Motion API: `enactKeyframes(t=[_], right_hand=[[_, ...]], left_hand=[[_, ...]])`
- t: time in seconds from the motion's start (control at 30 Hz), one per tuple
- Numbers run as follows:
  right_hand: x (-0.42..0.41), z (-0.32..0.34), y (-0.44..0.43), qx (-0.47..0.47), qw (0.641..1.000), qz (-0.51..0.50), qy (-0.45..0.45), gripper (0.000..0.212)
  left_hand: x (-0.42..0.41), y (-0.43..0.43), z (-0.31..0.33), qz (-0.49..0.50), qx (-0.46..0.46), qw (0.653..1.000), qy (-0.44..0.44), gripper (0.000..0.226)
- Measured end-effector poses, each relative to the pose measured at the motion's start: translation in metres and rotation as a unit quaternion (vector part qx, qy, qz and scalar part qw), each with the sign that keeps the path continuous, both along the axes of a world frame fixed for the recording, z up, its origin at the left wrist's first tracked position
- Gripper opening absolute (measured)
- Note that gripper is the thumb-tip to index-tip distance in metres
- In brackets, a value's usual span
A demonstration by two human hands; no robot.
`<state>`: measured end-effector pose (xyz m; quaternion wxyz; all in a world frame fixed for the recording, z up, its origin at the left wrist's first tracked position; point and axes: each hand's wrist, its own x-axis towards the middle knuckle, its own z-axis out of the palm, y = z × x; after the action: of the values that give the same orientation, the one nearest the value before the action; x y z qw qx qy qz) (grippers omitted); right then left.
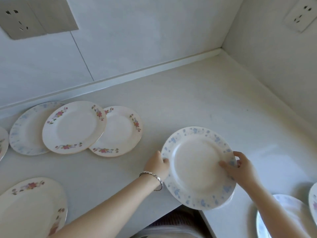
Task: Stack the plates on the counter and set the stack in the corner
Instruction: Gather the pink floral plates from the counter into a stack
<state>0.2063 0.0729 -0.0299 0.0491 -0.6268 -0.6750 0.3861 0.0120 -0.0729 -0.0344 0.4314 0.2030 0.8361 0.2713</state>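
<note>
A white plate with a blue flower rim (197,167) is held between both hands near the counter's front edge. My left hand (158,166) grips its left rim; my right hand (240,169) grips its right rim, thumb on top. Three overlapping plates lie at the left: a blue-rimmed plate (25,133), a red-flowered plate (73,127) on top, and a second red-flowered plate (123,131). Another red-flowered plate (32,206) lies at the bottom left. A blue-rimmed plate (289,215) sits at the bottom right under my right forearm.
The white counter (197,103) runs back to a corner (221,50) where two white walls meet. Plate edges show at the far left (2,143) and far right (313,198). Wall sockets sit at the upper left (20,18) and upper right (300,16).
</note>
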Motion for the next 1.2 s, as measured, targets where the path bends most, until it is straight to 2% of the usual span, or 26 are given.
enactKeyframes(t=[0.13,0.33,0.5,0.67,0.77,0.83,0.87,0.9,0.93,0.97,1.0,1.03,1.07,1.13,1.2], right_hand=[[0.012,-0.023,0.001,0.001,0.999,-0.034,-0.036,0.059],[0.008,-0.027,-0.001,-0.017,0.998,-0.054,-0.024,0.056],[0.003,-0.025,0.003,-0.017,0.998,-0.044,-0.04,0.05],[0.003,-0.029,0.012,-0.01,0.993,-0.029,-0.117,0.063],[0.0,-0.026,0.015,-0.026,0.99,-0.023,-0.14,0.062],[-0.007,-0.022,0.015,0.019,0.98,0.013,-0.197,0.057],[-0.013,-0.019,0.014,0.051,0.976,0.034,-0.209,0.055],[-0.02,-0.017,0.012,0.077,0.974,0.06,-0.205,0.055],[-0.028,-0.016,0.008,0.102,0.972,0.095,-0.191,0.055],[-0.038,-0.015,0.003,0.123,0.967,0.138,-0.178,0.052],[-0.048,-0.013,-0.003,0.139,0.958,0.185,-0.17,0.048],[-0.059,-0.013,-0.01,0.149,0.948,0.229,-0.165,0.044],[-0.069,-0.012,-0.017,0.152,0.938,0.267,-0.159,0.041],[-0.091,-0.013,-0.033,0.149,0.923,0.326,-0.14,0.038],[-0.108,-0.014,-0.044,0.147,0.917,0.354,-0.114,0.036]], left_hand=[[0.008,0.024,-0.005,-0.049,-0.047,0.997,0.035,0.026],[0.013,0.046,-0.015,-0.032,-0.108,0.993,0.038,0.036],[0.014,0.048,-0.022,0.013,-0.102,0.995,0.009,0.036],[0.019,0.046,-0.03,-0.013,-0.107,0.994,0.002,0.045],[0.017,0.04,-0.028,-0.05,-0.085,0.995,0.009,0.032],[0.007,0.034,-0.021,-0.024,-0.048,0.999,-0.003,0.009],[-0.005,0.03,-0.022,0.007,-0.022,1.0,0.005,0.009],[-0.021,0.025,-0.026,0.082,-0.005,0.997,-0.001,0.026],[-0.038,0.019,-0.03,0.187,0.024,0.982,-0.011,0.049],[-0.063,0.009,-0.032,0.305,0.063,0.949,-0.042,0.064],[-0.088,-0.004,-0.039,0.41,0.11,0.903,-0.07,0.066],[-0.115,-0.02,-0.044,0.49,0.129,0.858,-0.082,0.057],[-0.14,-0.04,-0.051,0.541,0.131,0.825,-0.092,0.037],[-0.179,-0.072,-0.064,0.611,0.128,0.774,-0.104,0.007],[-0.194,-0.089,-0.062,0.638,0.127,0.752,-0.108,0.012]])
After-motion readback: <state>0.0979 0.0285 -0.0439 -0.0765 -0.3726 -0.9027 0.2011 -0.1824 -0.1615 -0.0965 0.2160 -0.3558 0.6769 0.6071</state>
